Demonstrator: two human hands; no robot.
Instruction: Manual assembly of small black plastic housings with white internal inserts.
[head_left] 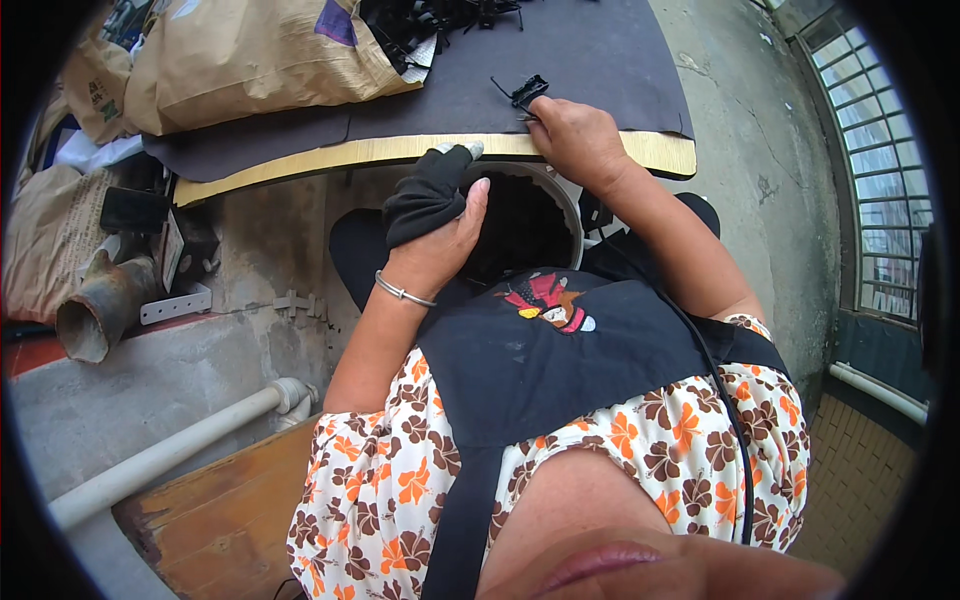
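My right hand (582,140) is at the front edge of the table, its fingers closed on a small black plastic part (528,92) with thin prongs. My left hand (435,215) wears a black fabric covering (425,200) over its fingers, with pale fingertips showing at the table edge. Its thumb stands apart from the fingers, and nothing shows between them. A silver bangle (405,290) circles the left wrist. Below and between my hands stands a white-rimmed bucket (572,205) with a dark inside; what is in it cannot be made out.
The table (590,60) has a dark mat and a yellowish edge. A brown paper sack (250,75) lies there beside a heap of black parts (440,20). At left are a rusty pipe piece (95,310) and a phone-like black slab (133,210). A barred window (880,160) is at right.
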